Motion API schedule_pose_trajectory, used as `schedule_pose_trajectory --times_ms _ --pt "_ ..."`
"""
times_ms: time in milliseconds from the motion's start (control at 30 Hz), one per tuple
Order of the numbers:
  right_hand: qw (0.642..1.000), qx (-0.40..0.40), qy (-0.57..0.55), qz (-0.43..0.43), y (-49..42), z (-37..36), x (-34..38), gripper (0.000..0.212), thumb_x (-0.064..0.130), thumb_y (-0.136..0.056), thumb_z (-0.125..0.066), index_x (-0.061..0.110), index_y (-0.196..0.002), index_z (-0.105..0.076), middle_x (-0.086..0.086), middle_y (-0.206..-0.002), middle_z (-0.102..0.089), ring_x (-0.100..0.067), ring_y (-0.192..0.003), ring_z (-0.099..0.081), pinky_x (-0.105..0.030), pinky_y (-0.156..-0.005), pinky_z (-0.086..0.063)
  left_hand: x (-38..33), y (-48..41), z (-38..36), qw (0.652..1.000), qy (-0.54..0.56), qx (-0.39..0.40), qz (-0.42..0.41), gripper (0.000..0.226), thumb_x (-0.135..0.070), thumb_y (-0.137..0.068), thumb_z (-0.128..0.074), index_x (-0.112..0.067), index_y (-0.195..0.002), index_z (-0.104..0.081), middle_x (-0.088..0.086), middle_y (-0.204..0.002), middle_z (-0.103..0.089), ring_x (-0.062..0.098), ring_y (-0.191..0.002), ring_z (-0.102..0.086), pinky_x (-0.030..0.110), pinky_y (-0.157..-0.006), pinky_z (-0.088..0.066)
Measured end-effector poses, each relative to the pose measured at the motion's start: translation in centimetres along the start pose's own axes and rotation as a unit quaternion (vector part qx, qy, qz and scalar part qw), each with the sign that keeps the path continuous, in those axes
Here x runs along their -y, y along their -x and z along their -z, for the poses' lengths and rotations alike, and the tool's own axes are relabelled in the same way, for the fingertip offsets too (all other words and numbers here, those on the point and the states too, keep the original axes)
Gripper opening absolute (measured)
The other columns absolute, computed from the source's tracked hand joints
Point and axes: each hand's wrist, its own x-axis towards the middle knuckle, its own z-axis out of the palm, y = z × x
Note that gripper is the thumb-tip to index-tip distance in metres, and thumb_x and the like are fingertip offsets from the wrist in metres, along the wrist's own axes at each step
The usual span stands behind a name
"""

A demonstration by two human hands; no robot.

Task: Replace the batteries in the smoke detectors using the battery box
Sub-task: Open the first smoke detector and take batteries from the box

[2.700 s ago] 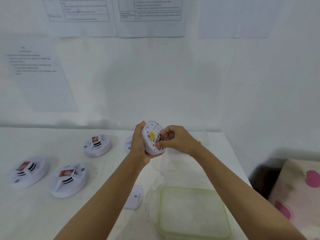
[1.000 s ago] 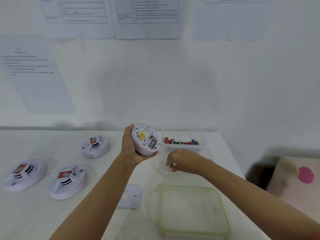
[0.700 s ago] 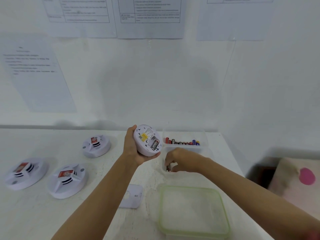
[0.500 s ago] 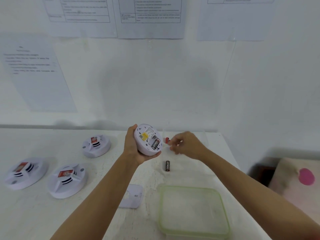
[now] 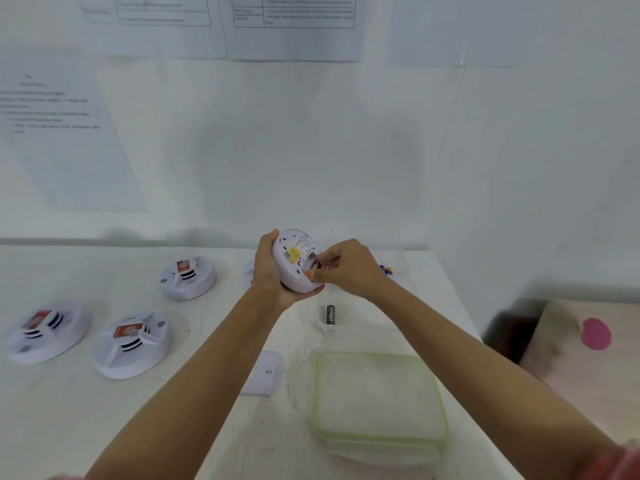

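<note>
My left hand [image 5: 268, 271] grips a white round smoke detector [image 5: 294, 259] lifted above the table, its back with a yellow label facing me. My right hand [image 5: 349, 268] pinches the dark battery [image 5: 316, 265] that sits in the detector's open battery bay. A loose black battery [image 5: 330, 314] lies on the table just below the hands, in the near corner of the clear battery box [image 5: 398, 271]. Most of that box is hidden behind my right hand; a few coloured batteries [image 5: 386, 270] show past it.
Three more white smoke detectors [image 5: 188, 277] [image 5: 133, 342] [image 5: 43, 330] lie to the left on the white table [image 5: 69, 410]. A white battery cover [image 5: 263, 374] lies near my left forearm. A green-rimmed box lid [image 5: 377, 396] sits at the near right. The wall stands close behind.
My right hand set a battery down in the clear box, then rose back to the detector and now pinches the battery in its bay. The left hand kept holding the detector.
</note>
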Motion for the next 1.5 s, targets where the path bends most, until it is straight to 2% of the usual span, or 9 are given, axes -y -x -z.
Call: schedule_pose_trajectory --times_ms 67,133,300,533,933,1100,1200,1333,1500 --pt "1.000 -0.006 -0.015 -0.012 0.1 0.0 -0.1 0.037 0.018 -0.072 -0.077 -0.013 -0.088 -0.066 -0.033 -0.093 -0.063 -0.043 -0.082 -0.057 -0.038 -0.066 -0.045 0.1 0.1 -0.1 1.000 -0.008 -0.005 0.000 0.046 -0.055 -0.088 -0.037 -0.015 -0.098 -0.060 0.012 -0.095 -0.061 0.029 -0.086 -0.057 0.042 -0.075 -0.045" --pt "0.999 0.001 -0.037 -0.036 0.2 0.0 -0.1 0.037 0.015 -0.070 -0.077 -0.016 -0.086 -0.064 -0.033 -0.079 -0.059 -0.033 -0.066 -0.049 -0.030 -0.062 -0.037 0.3 0.2 -0.1 1.000 -0.016 -0.011 0.001 0.046 -0.054 -0.088 -0.038 -0.015 -0.099 -0.059 0.012 -0.096 -0.061 0.028 -0.087 -0.057 0.042 -0.074 -0.045" --pt "0.994 0.009 -0.081 -0.078 0.1 0.1 0.0 0.036 0.014 -0.069 -0.076 -0.017 -0.081 -0.061 -0.012 -0.070 -0.052 -0.017 -0.066 -0.045 -0.026 -0.058 -0.033 0.6 0.4 -0.4 1.000 0.000 -0.005 0.008 0.044 -0.053 -0.086 -0.040 -0.014 -0.097 -0.058 0.010 -0.093 -0.058 0.024 -0.082 -0.054 0.039 -0.078 -0.044" --pt "0.987 0.028 -0.118 -0.102 -0.1 0.0 0.4 0.025 0.011 -0.068 -0.076 0.008 -0.071 -0.052 -0.009 -0.072 -0.049 -0.017 -0.068 -0.045 -0.023 -0.055 -0.032 0.3 1.0 -0.8 1.000 0.002 0.013 0.011 0.042 -0.052 -0.087 -0.040 -0.014 -0.095 -0.057 0.008 -0.090 -0.055 0.021 -0.080 -0.051 0.035 -0.077 -0.042" --pt "0.962 -0.133 -0.202 -0.129 -0.7 1.5 -0.1 0.030 -0.005 -0.064 -0.071 0.013 -0.072 -0.049 -0.012 -0.071 -0.062 -0.028 -0.063 -0.062 -0.043 -0.073 -0.055 -0.2 0.6 0.0 0.999 0.019 0.019 -0.026 0.043 -0.053 -0.088 -0.038 -0.017 -0.101 -0.058 0.011 -0.098 -0.060 0.027 -0.089 -0.055 0.041 -0.077 -0.045" --pt "0.975 -0.021 -0.030 -0.218 -0.2 0.7 -2.6 0.039 -0.007 -0.060 -0.073 0.012 -0.055 -0.040 -0.008 -0.065 -0.052 -0.021 -0.066 -0.058 -0.045 -0.082 -0.053 -0.5 0.7 0.8 0.999 0.005 0.004 -0.054 0.042 -0.052 -0.090 -0.035 -0.018 -0.096 -0.060 0.009 -0.098 -0.061 0.029 -0.089 -0.057 0.042 -0.074 -0.045" --pt "0.978 -0.009 0.025 -0.207 0.1 -0.7 -3.1 0.040 -0.008 -0.063 -0.071 0.012 -0.056 -0.037 -0.006 -0.060 -0.048 -0.022 -0.060 -0.054 -0.040 -0.071 -0.053 -0.5 0.8 0.9 0.998 0.002 0.014 -0.054 0.044 -0.051 -0.091 -0.033 -0.017 -0.096 -0.060 0.010 -0.097 -0.062 0.031 -0.086 -0.058 0.042 -0.074 -0.045" --pt "0.979 0.006 0.136 -0.153 0.1 -1.7 -3.6 0.021 -0.003 -0.070 -0.067 0.004 -0.082 -0.052 -0.009 -0.085 -0.051 -0.022 -0.078 -0.050 -0.022 -0.051 -0.036 -0.5 0.9 1.2 0.998 0.006 0.027 -0.057 0.046 -0.051 -0.090 -0.032 -0.016 -0.095 -0.062 0.010 -0.096 -0.063 0.031 -0.087 -0.059 0.042 -0.075 -0.045" --pt "0.972 0.044 0.180 -0.147 0.4 -3.1 -4.4 0.011 -0.003 -0.075 -0.059 0.007 -0.075 -0.054 -0.013 -0.084 -0.059 -0.023 -0.083 -0.058 -0.023 -0.056 -0.040 -0.6 0.8 1.5 0.998 0.007 0.026 -0.048 0.046 -0.052 -0.090 -0.032 -0.017 -0.096 -0.062 0.011 -0.097 -0.064 0.032 -0.088 -0.058 0.043 -0.074 -0.045"
